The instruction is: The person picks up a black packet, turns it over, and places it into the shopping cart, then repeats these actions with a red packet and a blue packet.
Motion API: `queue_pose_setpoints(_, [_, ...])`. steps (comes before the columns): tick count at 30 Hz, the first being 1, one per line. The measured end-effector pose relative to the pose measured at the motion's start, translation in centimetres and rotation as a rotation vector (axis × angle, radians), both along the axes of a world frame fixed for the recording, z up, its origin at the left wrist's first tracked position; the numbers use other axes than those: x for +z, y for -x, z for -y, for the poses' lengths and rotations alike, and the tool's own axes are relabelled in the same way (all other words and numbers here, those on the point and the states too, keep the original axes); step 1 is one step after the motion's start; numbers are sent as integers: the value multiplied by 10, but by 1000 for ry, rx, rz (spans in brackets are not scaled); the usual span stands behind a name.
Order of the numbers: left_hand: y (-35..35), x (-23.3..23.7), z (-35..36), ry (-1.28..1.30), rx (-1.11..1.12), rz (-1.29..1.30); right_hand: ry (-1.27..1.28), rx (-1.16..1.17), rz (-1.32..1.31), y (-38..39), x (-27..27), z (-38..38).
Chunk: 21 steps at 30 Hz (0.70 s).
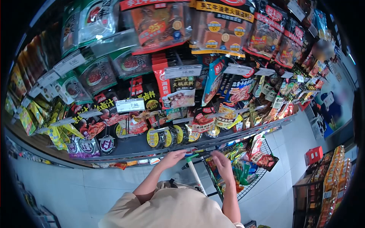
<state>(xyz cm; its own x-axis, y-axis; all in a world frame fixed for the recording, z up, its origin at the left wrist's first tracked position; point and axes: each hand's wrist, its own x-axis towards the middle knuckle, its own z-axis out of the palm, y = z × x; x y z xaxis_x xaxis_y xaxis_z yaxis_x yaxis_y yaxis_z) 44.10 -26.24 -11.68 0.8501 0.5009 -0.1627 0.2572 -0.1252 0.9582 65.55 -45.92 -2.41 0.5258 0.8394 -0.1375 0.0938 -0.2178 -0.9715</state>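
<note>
My left hand (pixel 173 158) is stretched out in front of me with nothing in it, just before the shelf's lower edge. Its fingers point right, toward the green-tipped white cart handle (pixel 194 171). My right hand (pixel 222 164) is raised over the near side of the wire shopping cart (pixel 262 175). Its fingers look extended and no item shows in it. Inside the cart lie several colourful packets (pixel 243 171). A red and white seasoning pouch (pixel 261 154) leans up at the far right of the pile.
Hanging hotpot-base bags (pixel 224 32) and seasoning pouches (pixel 178 85) fill the rack ahead. Round yellow-lidded tubs (pixel 155 140) stand on the bottom ledge (pixel 125 150). Price tags (pixel 130 105) stick out from the rack. At right stands another stocked shelf (pixel 323 186) with a red box (pixel 314 155).
</note>
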Motion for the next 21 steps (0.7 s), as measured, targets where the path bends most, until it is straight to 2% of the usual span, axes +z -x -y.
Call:
queue_pose_setpoints(1, [7, 2, -6, 43, 50, 94, -48, 37, 52, 1, 22, -16])
queue_pose_setpoints(3, [23, 20, -11, 87, 105, 102, -93, 84, 109, 2, 47, -46])
queue_pose_setpoints(5, [36, 21, -20, 87, 285, 287, -239, 122, 185, 0, 65, -74])
queue_pose_setpoints(10, [57, 55, -37, 224, 359, 543, -321, 198, 247, 0, 104, -143])
queue_pose_setpoints(13, [49, 84, -51, 179, 418, 584, -433, 201, 174, -1, 120, -185])
queue_pose_setpoints(15, [39, 83, -71, 163, 413, 608, -529, 167, 94, -4, 129, -210])
queue_pose_setpoints(18, [16, 95, -93, 138, 482, 646, -503, 175, 71, -8, 147, -238])
queue_pose_setpoints(21, [-4, 101, -110, 118, 522, 645, -507, 164, 74, -13, 138, -261])
